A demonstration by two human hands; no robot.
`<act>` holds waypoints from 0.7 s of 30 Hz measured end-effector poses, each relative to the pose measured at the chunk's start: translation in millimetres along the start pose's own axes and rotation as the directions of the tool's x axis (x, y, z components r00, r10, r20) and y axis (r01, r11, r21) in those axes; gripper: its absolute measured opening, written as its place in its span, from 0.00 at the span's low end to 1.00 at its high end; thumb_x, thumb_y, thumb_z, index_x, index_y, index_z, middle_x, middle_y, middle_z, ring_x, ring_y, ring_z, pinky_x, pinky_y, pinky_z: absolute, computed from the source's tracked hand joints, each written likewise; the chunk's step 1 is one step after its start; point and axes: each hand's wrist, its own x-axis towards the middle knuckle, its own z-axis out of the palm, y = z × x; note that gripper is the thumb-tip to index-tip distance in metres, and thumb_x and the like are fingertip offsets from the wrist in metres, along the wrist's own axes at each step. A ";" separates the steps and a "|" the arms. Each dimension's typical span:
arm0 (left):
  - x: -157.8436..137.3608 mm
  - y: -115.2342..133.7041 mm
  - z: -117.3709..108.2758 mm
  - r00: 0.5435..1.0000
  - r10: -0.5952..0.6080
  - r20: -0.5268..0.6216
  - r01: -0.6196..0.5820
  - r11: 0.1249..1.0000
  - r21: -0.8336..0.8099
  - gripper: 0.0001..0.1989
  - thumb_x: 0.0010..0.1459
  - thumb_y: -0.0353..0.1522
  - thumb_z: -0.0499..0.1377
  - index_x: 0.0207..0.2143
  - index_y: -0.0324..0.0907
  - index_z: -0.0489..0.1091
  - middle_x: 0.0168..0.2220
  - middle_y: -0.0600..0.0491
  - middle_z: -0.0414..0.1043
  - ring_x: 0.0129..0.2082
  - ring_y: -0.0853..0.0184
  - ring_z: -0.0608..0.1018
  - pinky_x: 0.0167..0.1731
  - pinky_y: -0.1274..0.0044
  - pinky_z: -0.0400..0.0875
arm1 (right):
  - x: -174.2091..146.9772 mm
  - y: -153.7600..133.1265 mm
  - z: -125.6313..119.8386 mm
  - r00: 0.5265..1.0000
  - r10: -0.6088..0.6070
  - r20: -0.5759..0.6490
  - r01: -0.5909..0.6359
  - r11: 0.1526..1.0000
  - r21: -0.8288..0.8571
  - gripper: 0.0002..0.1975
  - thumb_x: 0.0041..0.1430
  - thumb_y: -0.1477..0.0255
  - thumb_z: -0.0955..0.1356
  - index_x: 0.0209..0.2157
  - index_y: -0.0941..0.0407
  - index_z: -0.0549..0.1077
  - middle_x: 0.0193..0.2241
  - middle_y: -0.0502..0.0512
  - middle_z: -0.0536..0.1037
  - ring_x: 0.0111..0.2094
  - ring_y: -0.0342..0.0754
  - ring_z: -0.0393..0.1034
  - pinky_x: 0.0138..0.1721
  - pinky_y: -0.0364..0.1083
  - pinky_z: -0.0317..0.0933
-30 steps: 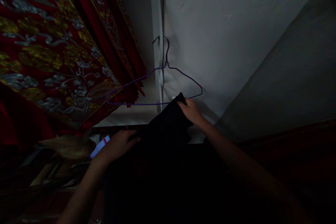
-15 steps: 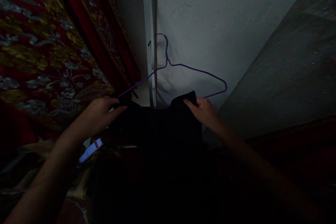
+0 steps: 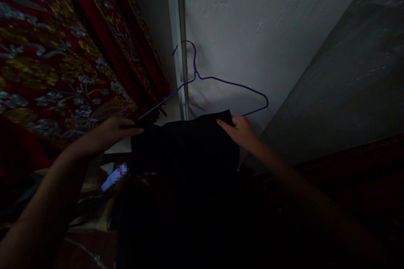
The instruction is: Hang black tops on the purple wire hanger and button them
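Observation:
A dark piece of clothing (image 3: 186, 147) drapes over the bottom bar of a purple wire hanger (image 3: 230, 81); its exact kind is lost in the dark. The hanger's hook passes around a narrow upright metal strip (image 3: 179, 21) against the wall. At the cloth's upper left corner, my left hand (image 3: 118, 130) pinches the fabric between thumb and fingers, close to the hanger's left end. My right hand (image 3: 238, 128) grips the upper right corner, its thumb on the front and its fingers behind. The cloth's edge is stretched between both hands and covers most of the bar.
A red curtain (image 3: 47, 67) with gold and silver floral patterns hangs at left. Below my left forearm, a lit phone (image 3: 113, 178) lies among dim clutter. A pale wall (image 3: 236, 21) with a darker grey lower section (image 3: 344, 80) stands behind and to the right.
The dipped middle of the cloth's top edge has risen and now hides the bar between my hands. Both hands still hold the cloth; my left has shifted slightly left in view.

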 end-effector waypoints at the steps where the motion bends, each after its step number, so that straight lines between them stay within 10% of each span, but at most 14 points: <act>1: -1.8 7.4 -2.3 1.000 -0.014 -0.025 0.013 0.999 -0.033 0.21 0.51 0.50 0.64 0.25 0.41 0.68 0.18 0.60 0.60 0.17 0.74 0.61 0.17 0.80 0.54 | -0.7 -1.4 0.0 1.000 0.006 0.002 -0.006 1.000 0.004 0.22 0.58 0.55 0.67 0.19 0.54 0.64 0.17 0.48 0.64 0.20 0.42 0.56 0.21 0.43 0.50; 5: 0.5 35.5 -0.7 0.973 0.160 -0.167 -0.167 0.986 -0.029 0.17 0.56 0.47 0.63 0.31 0.42 0.69 0.24 0.58 0.66 0.23 0.70 0.69 0.22 0.79 0.63 | -5.8 -8.1 4.8 0.997 0.017 0.077 -0.021 0.998 0.052 0.21 0.58 0.55 0.66 0.20 0.55 0.67 0.18 0.50 0.67 0.21 0.44 0.62 0.21 0.43 0.53; 9: 16.3 49.8 10.3 0.828 0.491 -0.269 -0.426 0.865 0.267 0.22 0.59 0.42 0.59 0.53 0.42 0.72 0.47 0.49 0.77 0.46 0.56 0.77 0.48 0.68 0.72 | -13.7 -11.7 4.1 0.983 -0.081 0.164 0.068 0.994 0.087 0.15 0.60 0.60 0.66 0.29 0.55 0.76 0.27 0.54 0.78 0.31 0.51 0.74 0.32 0.46 0.66; 13: 30.2 38.8 12.2 0.860 0.488 -0.150 -0.449 0.862 0.236 0.21 0.65 0.43 0.53 0.53 0.42 0.73 0.48 0.49 0.79 0.47 0.56 0.79 0.52 0.68 0.72 | -13.1 -0.4 -17.0 0.960 -0.191 -0.203 0.207 0.976 0.059 0.22 0.56 0.69 0.70 0.54 0.53 0.74 0.47 0.58 0.81 0.47 0.55 0.77 0.50 0.52 0.69; 16: 34.0 27.2 7.8 0.872 0.471 -0.134 -0.430 0.867 0.251 0.21 0.67 0.44 0.52 0.50 0.42 0.75 0.46 0.50 0.80 0.44 0.58 0.80 0.49 0.70 0.73 | 1.0 14.5 -40.9 0.923 -0.042 -0.382 0.119 0.976 0.181 0.40 0.54 0.69 0.73 0.67 0.54 0.61 0.41 0.59 0.82 0.38 0.55 0.78 0.40 0.54 0.72; 21: 34.7 22.3 4.9 0.869 0.465 -0.170 -0.419 0.873 0.249 0.19 0.65 0.43 0.55 0.50 0.44 0.78 0.46 0.51 0.81 0.44 0.58 0.81 0.48 0.71 0.73 | 27.8 21.3 -85.0 0.972 0.082 -0.219 -0.041 0.982 0.185 0.15 0.53 0.68 0.74 0.42 0.60 0.80 0.29 0.56 0.81 0.29 0.48 0.74 0.30 0.46 0.66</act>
